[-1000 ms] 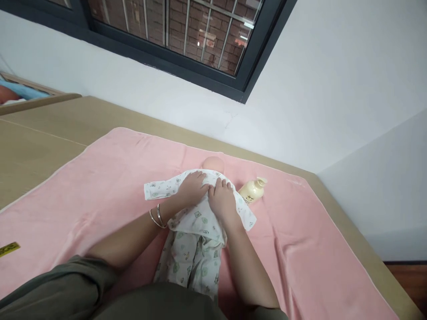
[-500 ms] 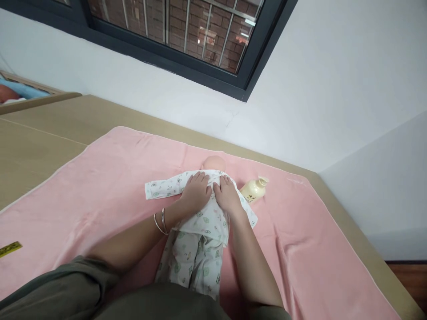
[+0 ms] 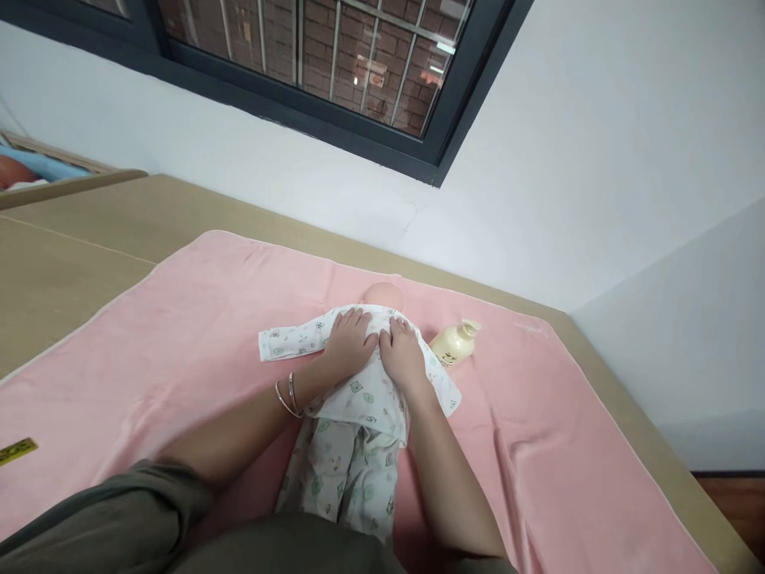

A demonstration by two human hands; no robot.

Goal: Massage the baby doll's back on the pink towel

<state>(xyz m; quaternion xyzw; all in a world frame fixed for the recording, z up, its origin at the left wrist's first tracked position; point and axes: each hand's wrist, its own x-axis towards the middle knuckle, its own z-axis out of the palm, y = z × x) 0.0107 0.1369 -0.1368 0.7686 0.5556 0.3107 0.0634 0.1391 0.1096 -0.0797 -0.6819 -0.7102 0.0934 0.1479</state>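
Head cam view, and it's the only one, so: both hands sit flat on a baby doll (image 3: 382, 296) dressed in a white printed baby suit (image 3: 352, 422), lying face up in the middle of a pink blanket (image 3: 179, 319). The left hand (image 3: 347, 344) has its fingers (image 3: 350, 320) spread a bit and pressed down on the chest cloth, with two bangles (image 3: 287, 395) on the wrist. The right hand (image 3: 403, 355) is just beside it, nearly touching, fingers close together and flat on the cloth too. Neither hand is gripping anything, just palms down on the fabric.

The doll's bare head pokes out past the fingertips toward the wall. One sleeve of the suit sticks out to the left, the other flops right and ends near a cream pump bottle (image 3: 454, 343) lying on its side just beside the doll's shoulder.

Room-wise: lots of open blanket on the left side, and a fair bit on the right with a few creases. The blanket's far edge runs close to the white wall (image 3: 538, 199), with a strip of tan surface (image 3: 89, 231) showing around it. A yellow label (image 3: 17, 451) sits by the blanket's near left edge. The person's olive-clad knees (image 3: 119, 518) are right up against the doll's legs.
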